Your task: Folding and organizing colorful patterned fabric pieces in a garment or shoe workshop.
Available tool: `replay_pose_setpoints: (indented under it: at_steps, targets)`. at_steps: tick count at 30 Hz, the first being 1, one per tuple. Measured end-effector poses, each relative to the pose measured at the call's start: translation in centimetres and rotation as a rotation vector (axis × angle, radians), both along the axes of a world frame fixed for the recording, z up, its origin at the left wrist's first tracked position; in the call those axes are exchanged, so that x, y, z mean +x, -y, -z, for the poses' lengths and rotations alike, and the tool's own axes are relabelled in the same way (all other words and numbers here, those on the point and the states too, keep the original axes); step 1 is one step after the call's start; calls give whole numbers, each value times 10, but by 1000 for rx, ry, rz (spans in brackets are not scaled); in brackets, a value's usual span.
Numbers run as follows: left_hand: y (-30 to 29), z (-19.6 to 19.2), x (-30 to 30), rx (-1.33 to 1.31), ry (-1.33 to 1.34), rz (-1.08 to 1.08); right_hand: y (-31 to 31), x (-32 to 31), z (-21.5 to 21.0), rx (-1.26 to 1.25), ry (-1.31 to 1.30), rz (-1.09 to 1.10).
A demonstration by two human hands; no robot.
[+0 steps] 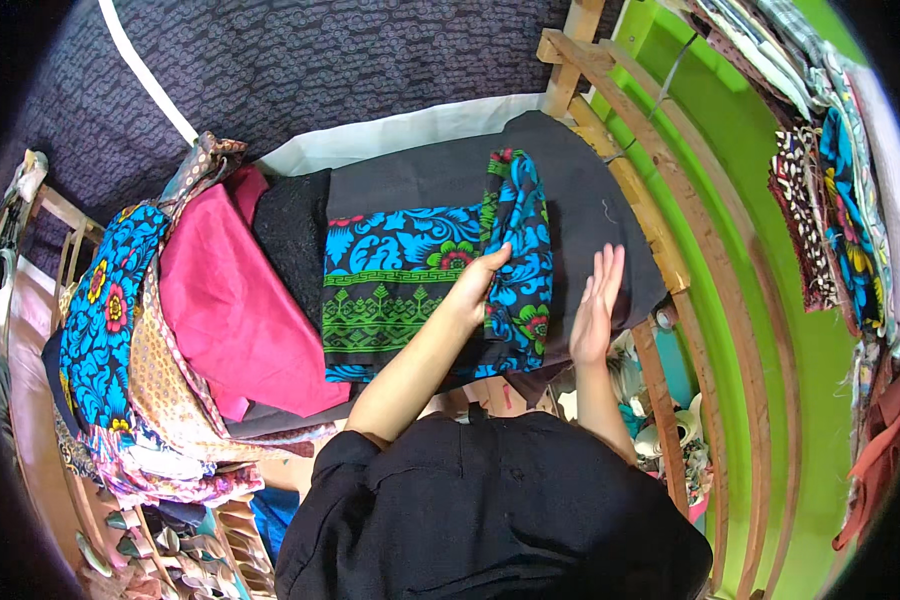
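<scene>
A blue, black and green flower-patterned cloth [400, 240] lies spread over dark grey fabric, with its right end folded over into an upright strip. My left hand [478, 285] is closed at the inner edge of that strip; part of its fingers is hidden by the cloth. To the right of the strip, my right hand [598, 305] is held open, fingers straight and together, with nothing in it. It is over the dark grey fabric [595, 190], apart from the patterned cloth; whether it touches the grey fabric I cannot tell.
Pink cloth [235, 300], black lace [290, 230] and another blue floral cloth [110, 290] are heaped at the left. Curved-looking wooden rails [710, 230] run along the right side before a green wall [800, 390]. Fabrics hang at the far right; shoes [185, 555] stand on a lower-left rack.
</scene>
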State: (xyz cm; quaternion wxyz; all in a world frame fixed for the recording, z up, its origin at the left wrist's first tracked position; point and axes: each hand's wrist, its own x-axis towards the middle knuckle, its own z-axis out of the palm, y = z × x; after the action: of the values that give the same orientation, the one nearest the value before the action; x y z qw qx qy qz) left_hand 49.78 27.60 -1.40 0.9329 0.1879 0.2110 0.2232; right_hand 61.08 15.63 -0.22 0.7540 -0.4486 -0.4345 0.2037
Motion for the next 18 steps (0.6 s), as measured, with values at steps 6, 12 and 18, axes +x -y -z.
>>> replay_pose_setpoints:
  at_steps: [6, 12, 18]
  targets:
    - [-25, 49, -43, -22, -117, 76, -42, -8, 27, -561, 950, 56]
    - [-15, 27, -97, 579, -532, -157, -39, -46, 42, -745, 1266, 24]
    - [-27, 33, -98, 938, -760, -331, -47, -44, 35, -730, 1041, 16]
